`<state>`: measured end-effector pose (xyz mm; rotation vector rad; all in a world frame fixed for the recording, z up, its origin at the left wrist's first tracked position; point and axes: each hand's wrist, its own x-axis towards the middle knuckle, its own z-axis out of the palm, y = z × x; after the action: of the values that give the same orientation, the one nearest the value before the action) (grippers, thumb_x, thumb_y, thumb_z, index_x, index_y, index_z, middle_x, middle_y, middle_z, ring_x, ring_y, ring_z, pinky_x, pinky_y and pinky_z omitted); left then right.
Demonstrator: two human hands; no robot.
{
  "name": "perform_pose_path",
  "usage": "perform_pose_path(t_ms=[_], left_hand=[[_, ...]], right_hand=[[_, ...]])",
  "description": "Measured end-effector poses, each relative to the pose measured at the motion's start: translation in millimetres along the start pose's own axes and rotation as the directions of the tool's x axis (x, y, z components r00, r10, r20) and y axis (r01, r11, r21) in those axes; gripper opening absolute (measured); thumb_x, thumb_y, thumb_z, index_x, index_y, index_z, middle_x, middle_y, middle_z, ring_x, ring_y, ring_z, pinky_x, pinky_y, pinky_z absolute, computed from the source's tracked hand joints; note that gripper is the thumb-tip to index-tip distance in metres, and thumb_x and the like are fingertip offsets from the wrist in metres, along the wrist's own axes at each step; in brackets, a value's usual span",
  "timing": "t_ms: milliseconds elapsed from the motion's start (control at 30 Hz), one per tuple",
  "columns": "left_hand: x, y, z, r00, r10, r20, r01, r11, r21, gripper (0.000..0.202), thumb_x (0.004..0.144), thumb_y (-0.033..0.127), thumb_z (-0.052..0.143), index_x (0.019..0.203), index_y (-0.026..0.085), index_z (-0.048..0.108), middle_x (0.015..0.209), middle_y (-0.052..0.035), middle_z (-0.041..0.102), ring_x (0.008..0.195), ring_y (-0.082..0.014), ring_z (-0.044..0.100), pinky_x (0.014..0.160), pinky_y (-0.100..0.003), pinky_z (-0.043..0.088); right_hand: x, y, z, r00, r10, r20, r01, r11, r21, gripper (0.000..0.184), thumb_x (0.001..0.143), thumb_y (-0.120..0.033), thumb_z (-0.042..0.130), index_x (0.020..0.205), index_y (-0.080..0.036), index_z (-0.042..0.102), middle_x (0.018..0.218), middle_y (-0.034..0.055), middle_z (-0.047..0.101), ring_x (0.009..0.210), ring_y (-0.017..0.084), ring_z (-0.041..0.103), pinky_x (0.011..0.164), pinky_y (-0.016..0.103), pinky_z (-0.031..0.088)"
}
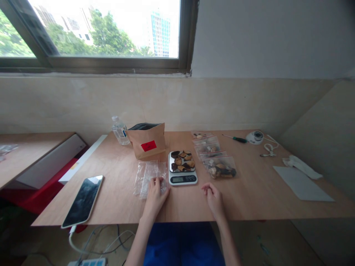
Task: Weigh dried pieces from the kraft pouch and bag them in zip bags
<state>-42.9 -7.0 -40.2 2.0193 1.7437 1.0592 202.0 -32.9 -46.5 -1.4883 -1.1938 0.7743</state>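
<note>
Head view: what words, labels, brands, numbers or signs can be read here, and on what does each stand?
Nothing can be read for certain.
Red label on the brown paper bag: dark print, too blurred.
Scale display: digits too small.
Water bottle label: blue mark, unreadable.
Phone: screen dark, no text.

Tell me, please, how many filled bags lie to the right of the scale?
5 filled bags in an overlapping row right of the scale: the nearest bag, second, third, fourth, farthest. Overlap may hide more.
</note>
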Motion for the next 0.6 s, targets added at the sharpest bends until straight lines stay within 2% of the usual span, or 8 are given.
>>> perform_pose_path(t_ms=[100,167,233,300,367,500,600], left_hand=[[-3,5,-2.0,1.000,-0.009,0.010,0.009,0.999,0.036,0.024,0.078,0.028,0.054,0.100,0.017,0.051,0.099,-0.0085,0.050,0.093,-0.0252,0.053,0.084,-0.044,0.046],[-5,9,-2.7,1.000,-0.015,-0.002,0.015,0.998,0.060,0.020,0.081,0.028,0.051,0.098,0.018,0.052,0.099,-0.0084,0.052,0.091,-0.0250,0.053,0.083,-0.044,0.046],[-7,14,-3.2,1.000,-0.015,-0.020,0.017,0.996,0.090,0.016,0.084,0.028,0.047,0.096,0.019,0.052,0.098,-0.0080,0.053,0.089,-0.0247,0.053,0.081,-0.045,0.046],[-9,17,-4.0,1.000,-0.010,-0.029,0.013,0.994,0.112,0.014,0.086,0.027,0.045,0.093,0.020,0.053,0.096,-0.0075,0.054,0.087,-0.0246,0.052,0.080,-0.045,0.045],[-10,19,-4.9,0.999,-0.006,-0.031,0.010,0.994,0.112,0.012,0.086,0.026,0.043,0.092,0.020,0.053,0.094,-0.0070,0.054,0.087,-0.0244,0.052,0.080,-0.044,0.045],[-10,19,-5.1,0.999,-0.007,-0.036,0.011,0.995,0.100,0.012,0.087,0.025,0.043,0.092,0.020,0.052,0.094,-0.0066,0.054,0.088,-0.0241,0.052,0.079,-0.043,0.046],[-10,18,-4.0,0.999,-0.016,-0.034,0.019,0.995,0.102,0.012,0.086,0.024,0.043,0.092,0.020,0.052,0.094,-0.0063,0.054,0.087,-0.0239,0.052,0.079,-0.043,0.045]], right_hand=[[0,1,2,1.000,-0.022,0.004,0.022,0.999,-0.026,0.021,0.078,-0.024,0.038,0.068,-0.019,0.057,0.056,-0.0018,0.048,0.051,0.015,0.047,0.049,0.024,0.036],[5,-3,3,0.994,-0.107,-0.026,0.105,0.992,-0.068,0.023,0.082,-0.027,0.040,0.074,-0.019,0.060,0.066,0.0019,0.054,0.063,0.017,0.052,0.057,0.027,0.042],[16,-14,6,0.969,-0.238,-0.058,0.228,0.962,-0.150,0.028,0.087,-0.032,0.040,0.085,-0.019,0.064,0.083,0.0065,0.057,0.081,0.020,0.055,0.071,0.032,0.045],[35,-31,12,0.933,-0.356,-0.045,0.333,0.905,-0.263,0.035,0.091,-0.035,0.035,0.099,-0.021,0.066,0.097,0.0091,0.055,0.095,0.022,0.052,0.085,0.037,0.042],[58,-50,21,0.906,-0.422,0.012,0.397,0.840,-0.369,0.041,0.094,-0.037,0.028,0.107,-0.025,0.065,0.106,0.0101,0.052,0.103,0.023,0.049,0.094,0.042,0.036],[98,-74,43,0.911,-0.388,0.137,0.395,0.732,-0.555,0.048,0.096,-0.039,0.021,0.114,-0.027,0.064,0.123,0.0119,0.046,0.110,0.026,0.044,0.095,0.046,0.034],[113,-71,55,0.924,-0.321,0.211,0.378,0.665,-0.644,0.048,0.095,-0.041,0.024,0.107,-0.025,0.068,0.127,0.0122,0.047,0.113,0.029,0.042,0.095,0.049,0.033]])
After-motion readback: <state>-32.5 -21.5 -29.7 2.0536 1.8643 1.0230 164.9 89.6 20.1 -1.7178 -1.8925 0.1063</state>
